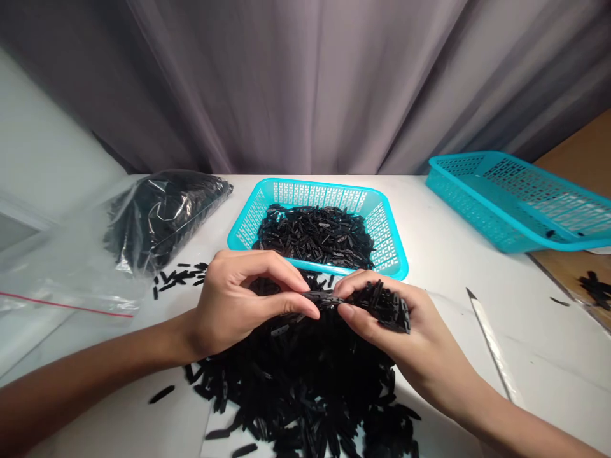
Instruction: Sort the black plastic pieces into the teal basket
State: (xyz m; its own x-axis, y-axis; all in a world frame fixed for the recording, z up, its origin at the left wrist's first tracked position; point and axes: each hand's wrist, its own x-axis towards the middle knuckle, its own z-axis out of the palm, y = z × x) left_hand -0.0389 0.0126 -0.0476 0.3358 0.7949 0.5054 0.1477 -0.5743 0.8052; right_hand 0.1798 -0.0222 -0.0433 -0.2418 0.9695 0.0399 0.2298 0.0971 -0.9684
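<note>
Between the fingertips of both hands is a small, flat black plastic piece (323,298) with slots along it. My left hand (238,299) pinches its left end with thumb and forefinger. My right hand (424,340) pinches the right end and also holds a cluster of similar black pieces (384,304) in its palm. Below both hands spreads a large heap of loose black pieces (305,388) on the white table. Just behind them stands a turquoise basket (398,245), partly filled with the same kind of pieces.
A clear zip bag (165,213) of black pieces lies at the left, with several loose pieces beside it. Another turquoise basket (506,232) stands at the back right. A white pencil (491,343) lies on the right. Grey curtains (305,83) hang behind the table.
</note>
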